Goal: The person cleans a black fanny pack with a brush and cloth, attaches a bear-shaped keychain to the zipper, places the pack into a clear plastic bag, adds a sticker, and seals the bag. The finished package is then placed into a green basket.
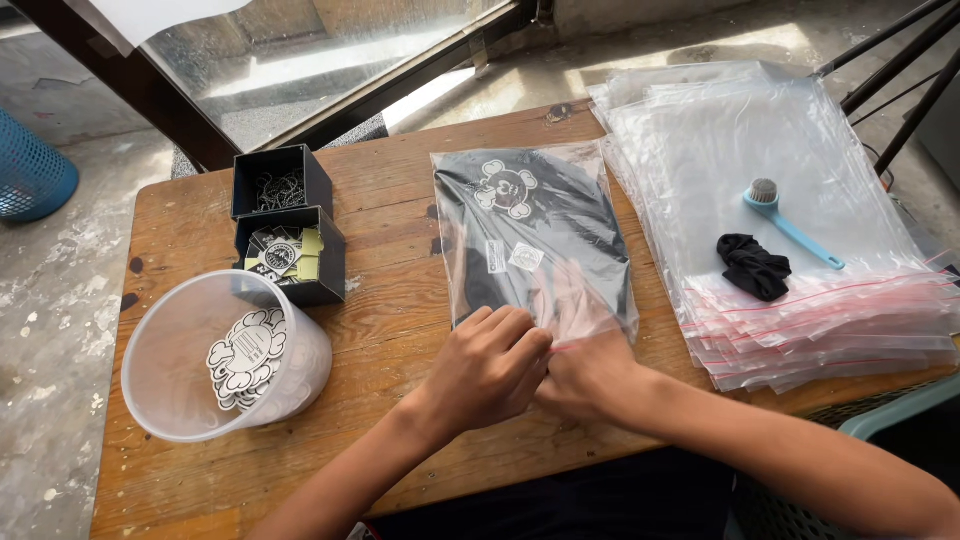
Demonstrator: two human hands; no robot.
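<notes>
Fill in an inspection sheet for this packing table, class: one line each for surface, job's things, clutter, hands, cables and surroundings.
Surface: worn wooden table, stained, lit by sun.
Job's things: clear zip bag holding a folded black garment with a white print, lying flat at the centre.
Clutter: stack of empty zip bags at right, with a blue brush and a black scrunchie on top; round tub of stickers; two black boxes.
Hands: left hand and right hand together at the bag's near edge, pressing it.
Cables: nothing seen.
Surroundings: concrete floor, blue basket, glass panel, dark tripod legs.
</notes>
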